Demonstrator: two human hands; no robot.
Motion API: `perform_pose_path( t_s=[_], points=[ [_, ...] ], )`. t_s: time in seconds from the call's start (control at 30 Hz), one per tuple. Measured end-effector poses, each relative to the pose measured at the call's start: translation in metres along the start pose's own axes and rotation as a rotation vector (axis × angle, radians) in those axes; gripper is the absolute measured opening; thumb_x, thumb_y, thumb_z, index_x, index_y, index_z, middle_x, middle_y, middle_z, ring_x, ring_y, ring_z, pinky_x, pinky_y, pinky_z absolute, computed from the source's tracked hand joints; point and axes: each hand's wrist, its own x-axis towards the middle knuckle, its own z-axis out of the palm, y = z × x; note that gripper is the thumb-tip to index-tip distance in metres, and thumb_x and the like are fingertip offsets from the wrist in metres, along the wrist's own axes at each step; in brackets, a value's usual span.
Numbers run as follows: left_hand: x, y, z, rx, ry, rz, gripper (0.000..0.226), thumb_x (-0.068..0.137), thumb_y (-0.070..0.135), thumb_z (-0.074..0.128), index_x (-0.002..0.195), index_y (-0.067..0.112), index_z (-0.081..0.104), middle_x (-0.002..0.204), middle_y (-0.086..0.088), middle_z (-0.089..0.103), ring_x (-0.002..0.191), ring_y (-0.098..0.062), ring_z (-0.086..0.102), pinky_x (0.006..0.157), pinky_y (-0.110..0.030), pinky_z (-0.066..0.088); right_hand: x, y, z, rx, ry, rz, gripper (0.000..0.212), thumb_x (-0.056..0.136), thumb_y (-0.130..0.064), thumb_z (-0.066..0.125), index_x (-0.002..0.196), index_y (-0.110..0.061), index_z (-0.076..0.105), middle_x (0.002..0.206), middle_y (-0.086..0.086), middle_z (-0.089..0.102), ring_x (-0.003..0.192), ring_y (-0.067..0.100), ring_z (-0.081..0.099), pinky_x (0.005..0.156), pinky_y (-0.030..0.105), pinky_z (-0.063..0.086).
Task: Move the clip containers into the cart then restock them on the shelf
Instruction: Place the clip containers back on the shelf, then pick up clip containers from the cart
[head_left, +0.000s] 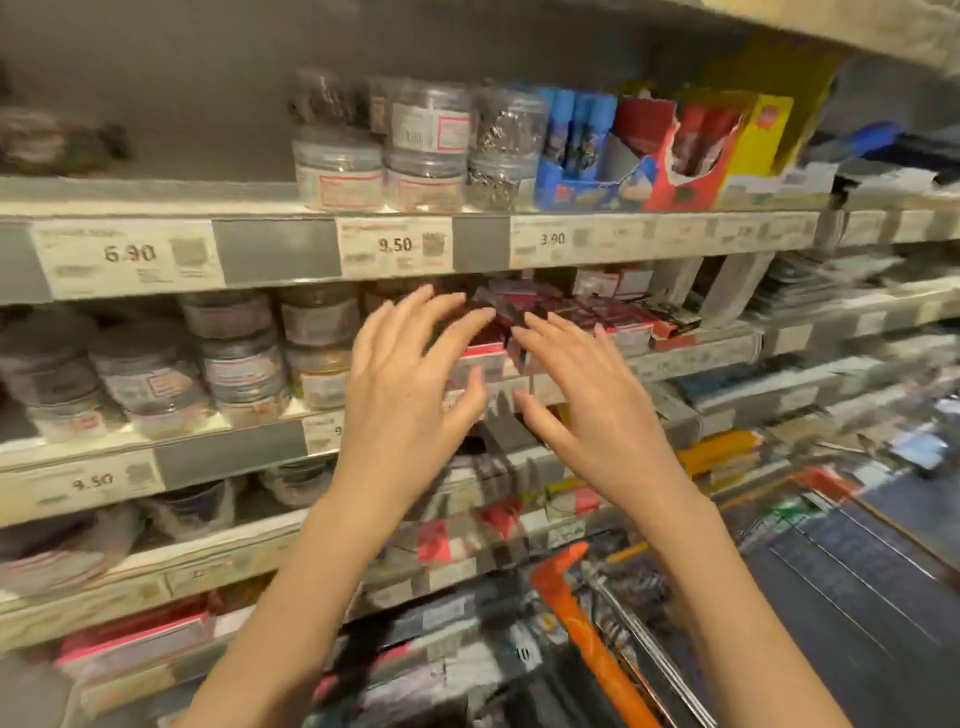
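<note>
Clear round clip containers (410, 150) stand stacked on the upper shelf (280, 249), several of them side by side. More clip containers (234, 353) fill the left part of the shelf below. My left hand (410, 384) and my right hand (587, 400) are both raised in front of that lower shelf, fingers spread and holding nothing. Their fingertips reach toward small red and dark boxes (498, 322) right of the containers. The cart (649, 639), with an orange frame and wire basket, is at the bottom right. The picture is blurred by motion.
Blue, red and yellow cardboard display boxes (670, 156) stand right of the upper containers. Price labels (395, 247) line the shelf edges. Lower shelves (208, 566) hold packets and flat stationery. Dark floor (857, 571) shows at the right beside the cart.
</note>
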Motion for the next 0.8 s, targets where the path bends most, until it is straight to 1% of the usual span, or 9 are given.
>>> perform_pose_path(
  t_s=[0.07, 0.17, 0.33, 0.43, 0.5, 0.57, 0.67, 0.73, 0.8],
  points=[
    [-0.011, 0.016, 0.026, -0.034, -0.082, -0.001, 0.042, 0.085, 0.028, 0.048, 0.125, 0.02, 0.057, 0.129, -0.004, 0.055, 0.129, -0.024, 0.042, 0.109, -0.046, 0.028, -0.028, 0.021, 0.007, -0.021, -0.031, 0.052, 0.051, 0.092, -0.038, 0.045, 0.14, -0.018, 0.042, 0.147, -0.002, 0.04, 0.138, 0.014, 0.029, 0.116, 0.039, 0.013],
    [-0.027, 0.037, 0.063, -0.065, -0.19, 0.034, 0.043, 0.085, 0.029, 0.047, 0.126, 0.019, 0.056, 0.129, -0.004, 0.055, 0.127, -0.025, 0.043, 0.108, -0.044, 0.029, -0.069, 0.048, 0.014, -0.017, -0.072, 0.132, 0.053, 0.092, -0.04, 0.042, 0.14, -0.018, 0.042, 0.146, -0.002, 0.04, 0.138, 0.014, 0.029, 0.116, 0.037, 0.009],
    [-0.054, 0.073, 0.118, -0.1, -0.361, 0.063, 0.048, 0.082, 0.034, 0.045, 0.126, 0.019, 0.057, 0.128, -0.004, 0.056, 0.126, -0.025, 0.043, 0.107, -0.04, 0.024, -0.133, 0.084, 0.017, 0.006, -0.141, 0.269, 0.053, 0.091, -0.036, 0.048, 0.14, -0.017, 0.042, 0.147, -0.001, 0.04, 0.139, 0.015, 0.029, 0.115, 0.036, 0.009],
    [-0.069, 0.095, 0.145, -0.129, -0.417, 0.074, 0.049, 0.081, 0.035, 0.045, 0.124, 0.017, 0.059, 0.125, -0.007, 0.058, 0.123, -0.028, 0.046, 0.104, -0.038, 0.024, -0.168, 0.103, 0.013, 0.014, -0.176, 0.331, 0.053, 0.093, -0.037, 0.046, 0.142, -0.019, 0.038, 0.149, -0.003, 0.036, 0.14, 0.013, 0.025, 0.117, 0.038, 0.008],
    [-0.076, 0.11, 0.159, -0.155, -0.441, 0.102, 0.049, 0.081, 0.034, 0.044, 0.124, 0.015, 0.058, 0.123, -0.008, 0.058, 0.121, -0.027, 0.046, 0.103, -0.037, 0.025, -0.191, 0.115, 0.01, 0.009, -0.186, 0.377, 0.053, 0.094, -0.035, 0.049, 0.143, -0.021, 0.035, 0.15, -0.005, 0.034, 0.141, 0.011, 0.023, 0.118, 0.038, 0.007],
    [-0.081, 0.125, 0.172, -0.19, -0.475, 0.113, 0.049, 0.081, 0.034, 0.044, 0.125, 0.015, 0.057, 0.124, -0.009, 0.057, 0.121, -0.027, 0.045, 0.103, -0.04, 0.028, -0.213, 0.126, 0.006, -0.004, -0.205, 0.434, 0.055, 0.095, -0.034, 0.051, 0.145, -0.022, 0.032, 0.151, -0.005, 0.031, 0.141, 0.011, 0.021, 0.118, 0.038, 0.006],
    [-0.086, 0.149, 0.192, -0.223, -0.548, 0.122, 0.049, 0.081, 0.036, 0.042, 0.124, 0.017, 0.057, 0.125, -0.007, 0.056, 0.123, -0.027, 0.045, 0.104, -0.043, 0.032, -0.24, 0.144, 0.005, -0.023, -0.235, 0.513, 0.056, 0.096, -0.035, 0.048, 0.147, -0.023, 0.028, 0.153, -0.007, 0.025, 0.142, 0.008, 0.017, 0.116, 0.03, -0.003],
    [-0.088, 0.161, 0.208, -0.238, -0.593, 0.148, 0.05, 0.081, 0.037, 0.041, 0.125, 0.017, 0.057, 0.124, -0.007, 0.056, 0.122, -0.028, 0.046, 0.104, -0.044, 0.033, -0.254, 0.154, 0.005, -0.034, -0.233, 0.554, 0.056, 0.095, -0.035, 0.049, 0.146, -0.023, 0.029, 0.152, -0.006, 0.028, 0.141, 0.008, 0.02, 0.116, 0.03, -0.002],
    [-0.089, 0.172, 0.224, -0.257, -0.636, 0.167, 0.05, 0.082, 0.037, 0.041, 0.125, 0.016, 0.056, 0.125, -0.009, 0.057, 0.12, -0.031, 0.049, 0.101, -0.048, 0.037, -0.267, 0.164, 0.007, -0.04, -0.233, 0.607, 0.056, 0.094, -0.033, 0.052, 0.145, -0.022, 0.032, 0.15, -0.005, 0.032, 0.14, 0.01, 0.024, 0.119, 0.035, 0.005]
  ],
)
